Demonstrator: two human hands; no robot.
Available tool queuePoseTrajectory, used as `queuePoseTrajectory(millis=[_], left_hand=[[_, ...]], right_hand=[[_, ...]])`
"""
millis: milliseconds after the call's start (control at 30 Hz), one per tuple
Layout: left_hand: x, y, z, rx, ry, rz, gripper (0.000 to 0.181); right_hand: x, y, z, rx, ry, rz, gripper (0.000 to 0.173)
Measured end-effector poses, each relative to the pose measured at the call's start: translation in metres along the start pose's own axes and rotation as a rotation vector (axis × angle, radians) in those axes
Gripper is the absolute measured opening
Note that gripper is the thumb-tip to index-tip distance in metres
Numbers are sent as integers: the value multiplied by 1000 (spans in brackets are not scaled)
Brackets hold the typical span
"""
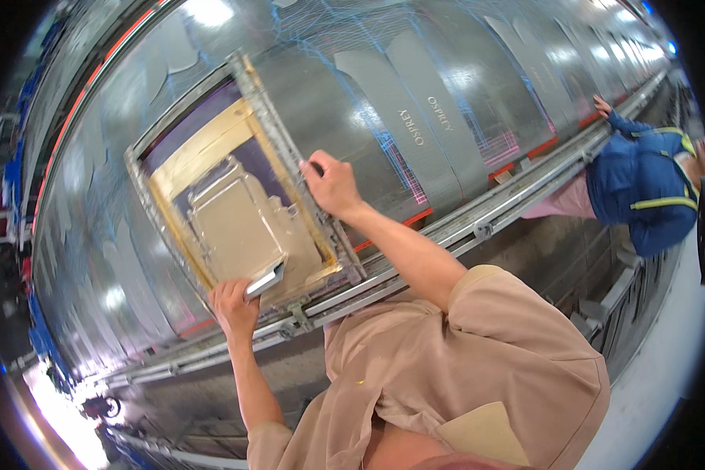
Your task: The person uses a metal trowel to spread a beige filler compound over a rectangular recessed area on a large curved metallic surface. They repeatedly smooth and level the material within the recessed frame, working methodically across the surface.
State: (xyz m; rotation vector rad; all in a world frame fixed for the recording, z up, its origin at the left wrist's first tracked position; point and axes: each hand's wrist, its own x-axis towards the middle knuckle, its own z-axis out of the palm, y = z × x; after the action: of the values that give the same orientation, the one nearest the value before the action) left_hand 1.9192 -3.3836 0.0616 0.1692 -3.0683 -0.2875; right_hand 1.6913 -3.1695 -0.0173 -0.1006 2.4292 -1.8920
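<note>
A screen-printing frame (273, 123) lies on the long printing table before me. Beige ink (235, 217) covers much of its mesh, and a strip of yellowish tape (205, 147) crosses the far end. My left hand (235, 308) grips a squeegee (265, 282) at the near end of the frame, with its blade side over the ink. My right hand (332, 185) is closed around the right side bar of the frame; its fingertips are partly hidden. The fabric under the frame cannot be seen.
Grey fabric pieces (411, 111) with printed lettering lie on the long table (305, 106). A metal rail (446, 238) with clamps runs along its near edge. To the right, a person in a blue top (640, 176) reaches over the table. A lit opening (64, 417) is at lower left.
</note>
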Motion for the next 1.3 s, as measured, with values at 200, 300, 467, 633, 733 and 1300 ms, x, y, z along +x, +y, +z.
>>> queuePoseTrajectory(millis=[200, 300, 467, 633, 733, 1300], left_hand=[[4, -19, 4, -95, -99, -23, 30], [5, -28, 2, -107, -152, -27, 29], [1, -38, -35, -72, -245, 4, 30], [9, -51, -54, 84, -347, 53, 41], [14, -46, -59, 71, -400, -42, 37], [16, -54, -57, 77, -389, -3, 28]], right_hand=[[-1, 4, 17, -16, 26, 33, 23], [-6, 2, 27, -6, -35, 137, 23], [-17, -28, 31, 136, -235, 350, 21], [-13, -42, 20, 445, -245, 412, 31], [-16, -40, 25, 490, -263, 385, 32], [-30, -34, 33, 349, -204, 324, 34]])
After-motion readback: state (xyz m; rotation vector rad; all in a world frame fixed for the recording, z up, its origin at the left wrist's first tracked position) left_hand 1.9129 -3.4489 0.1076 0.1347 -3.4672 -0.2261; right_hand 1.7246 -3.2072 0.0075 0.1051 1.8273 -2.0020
